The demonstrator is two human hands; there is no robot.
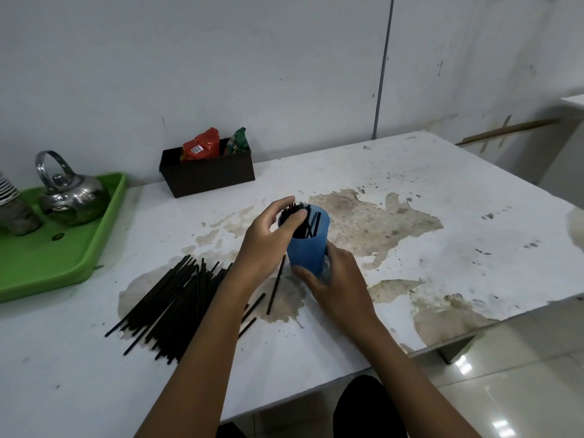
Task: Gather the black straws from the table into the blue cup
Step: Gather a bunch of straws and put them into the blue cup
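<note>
A blue cup (308, 248) stands tilted on the stained white table (442, 216), with several black straws inside it. My right hand (335, 279) grips the cup's lower side from the near right. Over the cup's mouth, my left hand (268, 238) closes its fingertips on a bunch of black straws (295, 213) whose lower ends are in the cup. A large pile of black straws (170, 301) lies on the table to the left of my left forearm. A few single straws (276, 284) lie between the pile and the cup.
A green tray (63, 263) at the left holds a steel kettle (74, 197) and a stack of cups (8, 191). A black box (208, 177) with snack packets stands against the wall behind the cup. The table's edge runs along the right and near sides.
</note>
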